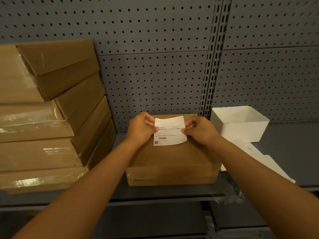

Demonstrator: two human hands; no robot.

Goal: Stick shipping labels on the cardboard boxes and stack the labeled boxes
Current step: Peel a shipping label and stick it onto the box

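A flat brown cardboard box (172, 163) lies on the grey shelf (283, 152) in front of me. Above its far half I hold a white shipping label (170, 131) with printed text, a barcode and a QR code. My left hand (140, 129) pinches the label's left edge and my right hand (201, 130) pinches its right edge. Whether the label touches the box top I cannot tell. A stack of several taped cardboard boxes (44, 118) stands at the left.
A white open bin (240, 123) sits on the shelf at the right, against the grey pegboard wall (155, 75). White label sheets (255, 157) lie in front of the bin. Crumpled clear film (233, 192) hangs at the shelf's front edge.
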